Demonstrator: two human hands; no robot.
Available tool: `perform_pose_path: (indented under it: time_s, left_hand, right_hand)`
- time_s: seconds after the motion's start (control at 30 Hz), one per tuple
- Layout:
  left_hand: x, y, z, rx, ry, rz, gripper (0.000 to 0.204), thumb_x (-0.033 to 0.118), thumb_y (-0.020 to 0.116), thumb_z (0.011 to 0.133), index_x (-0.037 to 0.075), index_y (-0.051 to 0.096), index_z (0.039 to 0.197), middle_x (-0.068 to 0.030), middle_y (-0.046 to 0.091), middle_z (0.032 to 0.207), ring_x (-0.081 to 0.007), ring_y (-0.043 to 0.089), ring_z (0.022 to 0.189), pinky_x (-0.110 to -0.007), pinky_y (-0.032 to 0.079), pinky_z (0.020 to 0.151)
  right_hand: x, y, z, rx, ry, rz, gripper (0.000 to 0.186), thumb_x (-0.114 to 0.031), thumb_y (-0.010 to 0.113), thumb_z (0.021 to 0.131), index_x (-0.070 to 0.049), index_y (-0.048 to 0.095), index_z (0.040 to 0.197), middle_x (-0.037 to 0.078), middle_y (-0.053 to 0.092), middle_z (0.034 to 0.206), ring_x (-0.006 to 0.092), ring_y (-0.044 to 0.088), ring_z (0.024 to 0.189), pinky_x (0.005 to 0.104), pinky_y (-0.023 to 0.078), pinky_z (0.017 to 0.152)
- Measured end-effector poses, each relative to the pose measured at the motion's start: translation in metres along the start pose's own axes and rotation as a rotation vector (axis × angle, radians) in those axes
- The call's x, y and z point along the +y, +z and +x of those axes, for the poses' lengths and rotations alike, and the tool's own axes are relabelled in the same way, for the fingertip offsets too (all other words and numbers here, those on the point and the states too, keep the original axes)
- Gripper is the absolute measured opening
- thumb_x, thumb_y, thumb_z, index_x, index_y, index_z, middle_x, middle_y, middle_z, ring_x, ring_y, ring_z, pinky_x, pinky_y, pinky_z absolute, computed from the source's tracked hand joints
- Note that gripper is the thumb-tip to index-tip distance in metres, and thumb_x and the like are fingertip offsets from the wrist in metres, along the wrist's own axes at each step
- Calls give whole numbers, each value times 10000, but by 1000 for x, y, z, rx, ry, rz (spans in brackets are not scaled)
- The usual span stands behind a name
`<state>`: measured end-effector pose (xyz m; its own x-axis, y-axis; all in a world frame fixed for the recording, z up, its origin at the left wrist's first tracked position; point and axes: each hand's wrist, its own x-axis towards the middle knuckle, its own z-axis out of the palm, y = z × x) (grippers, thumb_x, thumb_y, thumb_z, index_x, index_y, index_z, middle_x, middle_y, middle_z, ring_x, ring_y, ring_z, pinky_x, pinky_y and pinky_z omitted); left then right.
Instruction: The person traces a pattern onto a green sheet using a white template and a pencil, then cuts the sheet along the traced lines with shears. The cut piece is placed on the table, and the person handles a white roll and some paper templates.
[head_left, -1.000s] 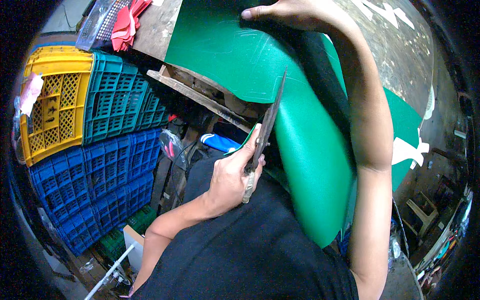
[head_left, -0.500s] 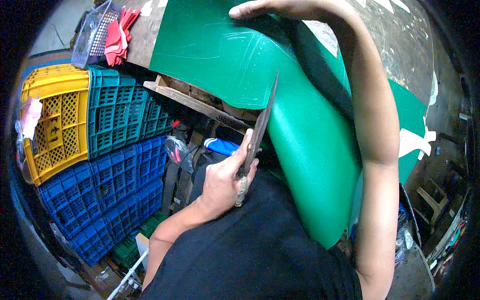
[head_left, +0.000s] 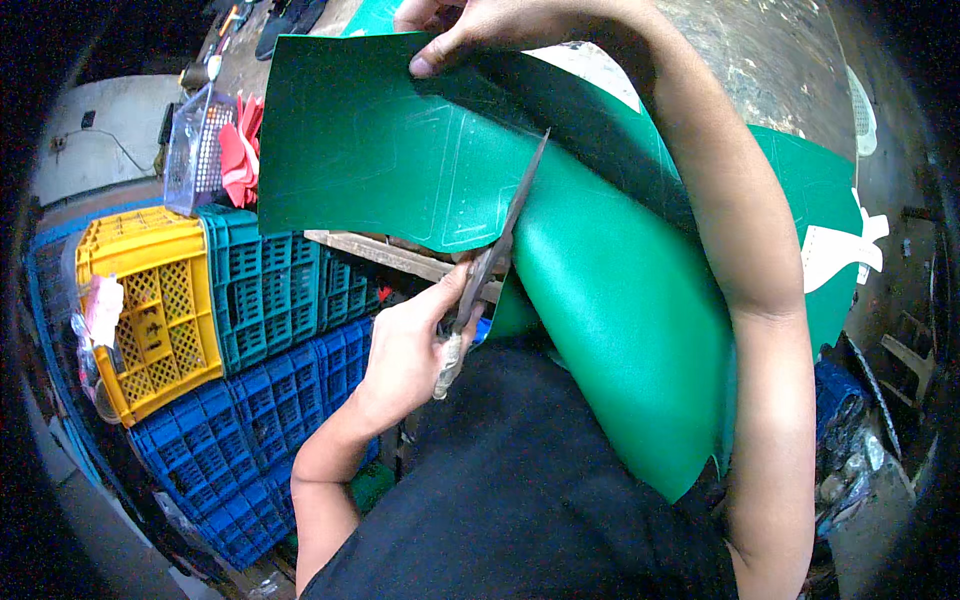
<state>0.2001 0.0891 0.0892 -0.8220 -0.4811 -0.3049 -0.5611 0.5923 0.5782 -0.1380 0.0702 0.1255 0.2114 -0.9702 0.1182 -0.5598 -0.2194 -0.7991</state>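
Note:
My left hand [head_left: 405,350] is closed around the handles of dark metal scissors [head_left: 505,225], whose grip looks wrapped in pale material. Their blades point up and away, set into the near edge of a large green sheet [head_left: 350,140] with a smooth, leather-like surface. Faint light outlines are drawn on the sheet. At its far edge my right hand [head_left: 450,30] pinches the sheet between thumb and fingers, my right arm arching over it. Right of the blades, the sheet bulges and drapes toward my body.
At left stand stacked plastic crates: yellow [head_left: 150,310], teal [head_left: 265,290] and blue [head_left: 220,440]. A clear basket [head_left: 195,150] sits behind red cut pieces [head_left: 240,155] on the worktable [head_left: 790,70]. White cut shapes [head_left: 835,265] lie on green material at right.
My right hand has gone from lying over the sheet with a finger stretched out to pinching its far edge, which is now raised. The whole view has shifted, showing more at the left.

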Motion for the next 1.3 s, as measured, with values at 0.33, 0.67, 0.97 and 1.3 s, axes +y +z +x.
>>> perform_pose_path:
  time_s: [0.33,0.67,0.97,1.3]
  left_hand:
    - [-5,-68,31,-217,209,322,506,85,742,824,26,645,1316,-246,708,1052,-415,717,941,-414,582,812]
    - [8,-124,88,-502,396,666,542,45,707,721,88,675,1261,-181,712,918,-395,697,779,-442,558,690]
    - [16,-146,122,-602,541,753,380,154,743,793,36,708,1153,-166,702,812,-363,695,713,-435,554,682]
    - [-32,-148,78,-657,157,865,339,318,626,987,77,665,1222,-208,684,1174,-366,645,1117,-436,484,995]
  right_hand:
    - [-11,-15,-22,1,29,164,228,-195,756,896,-64,772,1082,46,760,916,130,661,822,304,513,774]
    - [-15,-32,-44,46,-1,11,195,-220,750,873,-85,773,1012,23,758,929,128,662,898,318,483,864]
    - [-21,-44,-67,95,85,-87,87,-158,724,841,-91,721,898,-1,671,832,119,576,840,292,438,806]
    - [-13,-34,-61,132,-123,-48,368,-100,690,820,-86,725,1186,76,735,1004,204,651,987,357,498,892]
